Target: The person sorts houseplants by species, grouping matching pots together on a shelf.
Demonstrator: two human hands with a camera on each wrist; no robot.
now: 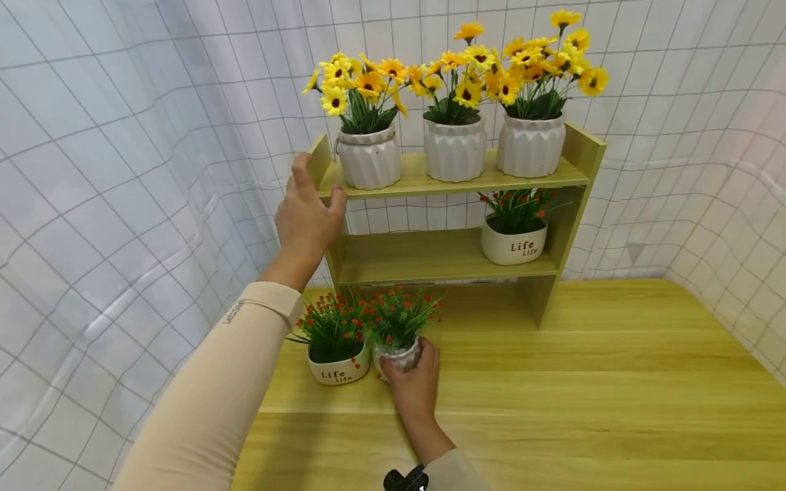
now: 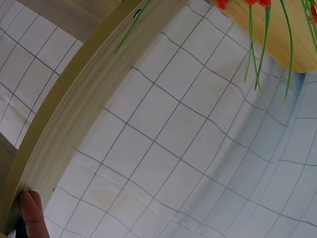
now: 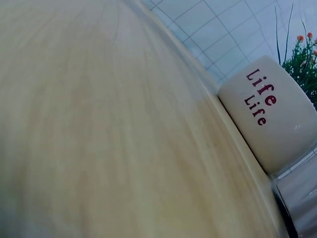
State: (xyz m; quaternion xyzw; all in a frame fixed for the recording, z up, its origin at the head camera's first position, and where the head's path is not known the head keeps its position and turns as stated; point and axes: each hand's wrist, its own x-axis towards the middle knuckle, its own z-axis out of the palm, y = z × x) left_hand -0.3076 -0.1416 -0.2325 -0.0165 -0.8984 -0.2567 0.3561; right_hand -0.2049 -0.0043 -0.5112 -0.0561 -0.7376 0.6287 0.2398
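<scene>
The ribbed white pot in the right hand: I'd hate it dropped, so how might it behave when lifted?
The ribbed white pot looks ceramic, so probably breakable and slick. Its red-flowered sprigs spread wider than the base, so it may tip. The right hand wraps it easily, suggesting it is light.

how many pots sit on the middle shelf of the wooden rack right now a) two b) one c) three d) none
b, the middle shelf holds a single white Life pot with red flowers at its right end, while three sunflower pots stand on the top shelf and two more red-flower pots are down on the table.
</scene>
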